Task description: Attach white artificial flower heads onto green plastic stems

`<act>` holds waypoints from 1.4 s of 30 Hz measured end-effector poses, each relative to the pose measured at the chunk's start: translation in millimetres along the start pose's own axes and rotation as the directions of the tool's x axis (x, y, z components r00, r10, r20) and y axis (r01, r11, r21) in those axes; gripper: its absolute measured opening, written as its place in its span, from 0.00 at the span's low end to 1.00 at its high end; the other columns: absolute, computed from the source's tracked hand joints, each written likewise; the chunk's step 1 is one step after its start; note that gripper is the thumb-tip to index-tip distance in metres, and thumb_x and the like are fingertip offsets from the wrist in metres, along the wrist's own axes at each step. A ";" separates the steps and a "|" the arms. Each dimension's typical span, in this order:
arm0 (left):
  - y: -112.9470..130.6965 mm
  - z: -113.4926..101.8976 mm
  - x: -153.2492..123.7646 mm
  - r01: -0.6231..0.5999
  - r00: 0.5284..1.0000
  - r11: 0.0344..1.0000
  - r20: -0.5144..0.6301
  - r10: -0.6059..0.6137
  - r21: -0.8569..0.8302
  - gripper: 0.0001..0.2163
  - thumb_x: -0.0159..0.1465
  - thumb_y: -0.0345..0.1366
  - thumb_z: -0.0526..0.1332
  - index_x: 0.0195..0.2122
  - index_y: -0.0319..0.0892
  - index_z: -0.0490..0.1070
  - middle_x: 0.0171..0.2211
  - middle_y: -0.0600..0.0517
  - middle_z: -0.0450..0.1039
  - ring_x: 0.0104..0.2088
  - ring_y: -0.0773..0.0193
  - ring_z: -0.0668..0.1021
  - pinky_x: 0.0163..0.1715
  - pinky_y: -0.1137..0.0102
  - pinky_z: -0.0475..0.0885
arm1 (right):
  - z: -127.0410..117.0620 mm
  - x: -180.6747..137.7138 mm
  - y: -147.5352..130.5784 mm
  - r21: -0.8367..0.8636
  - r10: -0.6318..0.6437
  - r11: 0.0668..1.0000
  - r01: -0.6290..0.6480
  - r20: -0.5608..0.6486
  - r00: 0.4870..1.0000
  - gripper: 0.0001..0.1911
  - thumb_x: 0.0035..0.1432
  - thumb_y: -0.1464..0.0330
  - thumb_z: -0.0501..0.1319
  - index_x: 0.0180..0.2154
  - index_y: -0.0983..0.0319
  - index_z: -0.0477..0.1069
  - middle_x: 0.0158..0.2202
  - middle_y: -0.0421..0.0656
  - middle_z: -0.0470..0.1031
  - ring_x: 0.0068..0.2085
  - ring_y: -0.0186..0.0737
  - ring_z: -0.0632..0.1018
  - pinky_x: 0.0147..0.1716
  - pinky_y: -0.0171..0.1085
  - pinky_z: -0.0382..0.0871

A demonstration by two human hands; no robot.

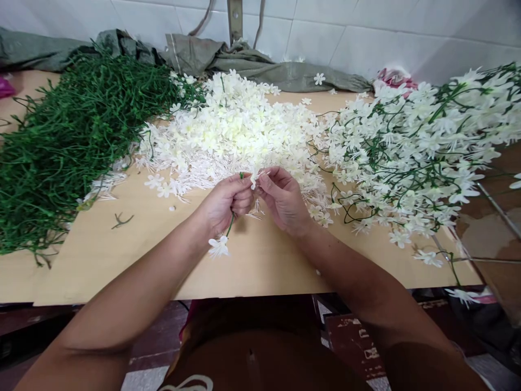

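Head: left fingers [243, 203] tight round stem [230, 223]

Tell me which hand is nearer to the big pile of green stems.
The left. The left hand is to the right of the pile of green stems, apart from it; the right hand is farther off, just beyond the left hand.

The person wore a dark brown top [277, 353] with a pale, looping outline [191, 382] printed low on its front and a small upright mark [251, 355] near the middle. The left forearm [150, 266] and right forearm [362, 266] were bare, the left hand [230, 203] and right hand [285, 203] ungloved.
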State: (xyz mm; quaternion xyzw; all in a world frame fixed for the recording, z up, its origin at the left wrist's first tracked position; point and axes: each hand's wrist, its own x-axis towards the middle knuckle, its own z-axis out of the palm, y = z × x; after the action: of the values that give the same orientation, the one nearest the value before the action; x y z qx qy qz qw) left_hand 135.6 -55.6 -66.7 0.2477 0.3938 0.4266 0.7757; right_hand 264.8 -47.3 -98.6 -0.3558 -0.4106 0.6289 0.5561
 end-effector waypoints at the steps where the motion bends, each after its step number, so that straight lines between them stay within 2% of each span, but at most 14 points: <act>1: 0.2 -0.2 -0.2 0.000 1.000 1.000 -0.001 0.000 -0.001 0.11 0.60 0.28 0.57 0.23 0.42 0.56 0.16 0.64 0.39 0.15 0.77 0.45 0.13 0.82 0.45 | 0.5 -0.5 -0.8 -0.051 -0.043 0.998 0.042 -0.002 0.999 0.17 0.45 0.58 0.69 0.30 0.58 0.65 0.28 0.34 0.68 0.29 0.28 0.70 0.34 0.34 0.69; 5: 2.0 -1.4 -0.4 0.037 0.999 0.999 0.024 -0.037 0.021 0.12 0.59 0.28 0.56 0.20 0.41 0.56 0.16 0.63 0.38 0.15 0.77 0.44 0.13 0.82 0.46 | 2.2 -2.8 -2.9 -0.310 -0.273 0.914 0.260 0.002 0.962 0.13 0.53 0.60 0.65 0.32 0.59 0.64 0.29 0.36 0.66 0.31 0.30 0.71 0.33 0.34 0.69; 10: 2.4 -4.0 0.2 0.066 0.988 0.997 0.140 -0.070 0.034 0.13 0.56 0.30 0.57 0.17 0.41 0.56 0.16 0.62 0.37 0.15 0.77 0.44 0.12 0.81 0.46 | 2.7 -5.8 -1.4 -0.502 -0.517 0.715 0.486 0.087 0.851 0.06 0.59 0.66 0.59 0.32 0.60 0.63 0.35 0.41 0.65 0.35 0.32 0.71 0.34 0.35 0.70; 15: 2.8 -8.0 0.3 0.064 0.976 0.997 0.204 -0.073 0.053 0.09 0.54 0.31 0.58 0.18 0.40 0.60 0.16 0.62 0.37 0.15 0.77 0.45 0.12 0.80 0.49 | 1.3 -6.2 -3.8 -0.570 -0.594 0.582 0.581 0.191 0.782 0.04 0.61 0.70 0.57 0.32 0.60 0.63 0.35 0.41 0.65 0.36 0.32 0.71 0.33 0.34 0.70; 19: 3.8 -9.4 -0.1 0.062 0.973 0.994 0.219 -0.079 0.084 0.07 0.54 0.31 0.57 0.19 0.38 0.63 0.16 0.61 0.38 0.15 0.76 0.46 0.13 0.80 0.50 | -0.6 -3.6 -6.7 -0.559 -0.696 0.445 0.699 0.275 0.663 0.04 0.61 0.73 0.58 0.32 0.60 0.64 0.33 0.40 0.66 0.36 0.32 0.71 0.34 0.34 0.69; 22: 4.2 -9.3 0.2 0.059 0.971 0.993 0.225 -0.080 0.098 0.06 0.53 0.31 0.57 0.19 0.38 0.65 0.16 0.61 0.39 0.15 0.76 0.47 0.13 0.80 0.50 | -1.7 -2.7 -7.6 -0.566 -0.731 0.378 0.733 0.304 0.611 0.05 0.61 0.74 0.58 0.33 0.60 0.64 0.33 0.40 0.66 0.37 0.33 0.72 0.35 0.36 0.70; 28: 6.3 -8.7 0.7 0.061 0.968 0.988 0.234 -0.093 0.140 0.09 0.50 0.32 0.57 0.15 0.40 0.59 0.15 0.60 0.39 0.15 0.75 0.48 0.13 0.79 0.48 | -3.4 -3.9 -8.4 -0.623 -0.696 0.317 0.715 0.359 0.622 0.05 0.62 0.73 0.56 0.33 0.59 0.62 0.34 0.41 0.68 0.38 0.37 0.73 0.37 0.40 0.72; 34: 6.6 -7.7 -0.8 0.011 0.975 0.981 0.216 -0.054 0.196 0.10 0.50 0.33 0.59 0.15 0.41 0.58 0.15 0.60 0.40 0.15 0.77 0.48 0.14 0.78 0.45 | -6.2 -4.3 -14.3 -0.638 -0.649 0.282 0.716 0.423 0.633 0.06 0.64 0.71 0.53 0.33 0.58 0.59 0.31 0.40 0.67 0.35 0.37 0.71 0.36 0.40 0.69; 38: 5.6 -6.5 -1.2 -0.029 0.990 0.962 0.143 -0.010 0.272 0.10 0.49 0.34 0.60 0.17 0.41 0.58 0.14 0.61 0.42 0.14 0.77 0.48 0.15 0.78 0.44 | -8.8 -3.0 -15.3 -0.662 -0.607 0.271 0.699 0.446 0.658 0.07 0.65 0.70 0.53 0.33 0.58 0.57 0.31 0.40 0.65 0.34 0.37 0.69 0.35 0.40 0.67; 42: 6.3 -5.5 -2.0 -0.036 0.996 0.948 0.083 0.011 0.317 0.09 0.49 0.34 0.61 0.19 0.41 0.59 0.14 0.62 0.43 0.14 0.78 0.48 0.16 0.78 0.43 | -10.6 -1.8 -15.3 -0.667 -0.589 0.251 0.701 0.470 0.658 0.07 0.65 0.70 0.52 0.32 0.58 0.57 0.30 0.40 0.64 0.33 0.37 0.68 0.33 0.39 0.66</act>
State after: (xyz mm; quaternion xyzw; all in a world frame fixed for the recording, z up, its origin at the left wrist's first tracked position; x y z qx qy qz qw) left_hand 127.5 -53.9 -64.5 0.3911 0.4228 0.3564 0.7357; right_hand 280.9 -47.1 -89.0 -0.3268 -0.7899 0.1034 0.5084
